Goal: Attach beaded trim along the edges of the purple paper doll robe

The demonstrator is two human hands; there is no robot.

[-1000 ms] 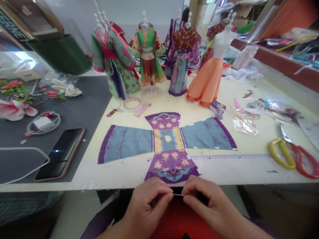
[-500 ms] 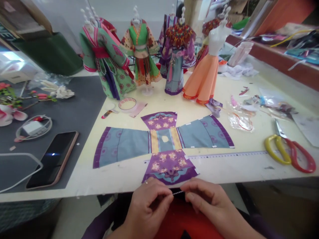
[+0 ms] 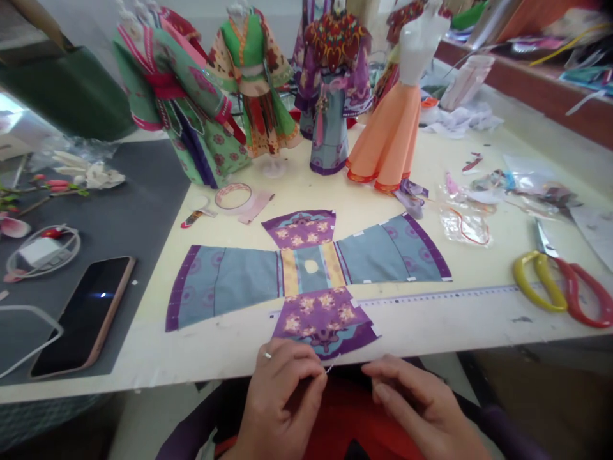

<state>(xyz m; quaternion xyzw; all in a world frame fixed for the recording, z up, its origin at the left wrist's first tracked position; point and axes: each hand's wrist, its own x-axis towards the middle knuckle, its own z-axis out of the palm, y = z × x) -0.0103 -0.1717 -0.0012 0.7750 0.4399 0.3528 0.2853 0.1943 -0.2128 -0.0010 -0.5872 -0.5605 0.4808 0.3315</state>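
Between the thumb and forefinger of my left hand (image 3: 287, 393) is pinched a thin white beaded-looking trim (image 3: 334, 364), its short free end pointing up to the right. My right hand (image 3: 416, 399) is apart from the trim, its thumb and forefinger slightly parted with nothing visible between them. Just beyond both hands lies a cross-shaped doll garment piece (image 3: 249, 273), flat on the table, with blue-grey side panels and purple floral panels front and back. Small white tabs stick along its right and front edges. My left hand's knuckles overlap the front purple panel's edge.
Red-and-yellow-handled scissors (image 3: 565, 281) lie right; a ruler (image 3: 431, 297) runs partly under the garment. A phone (image 3: 83, 313) rests on the dark mat (image 3: 148, 185) at left. Tape (image 3: 233, 196) lies behind the garment. Dressed doll forms, including an orange-skirted one (image 3: 385, 140), stand at the back.
My right hand has let go of the trim and moved right. The trim's free end now tilts upward from my left hand. The camera view has shifted slightly.
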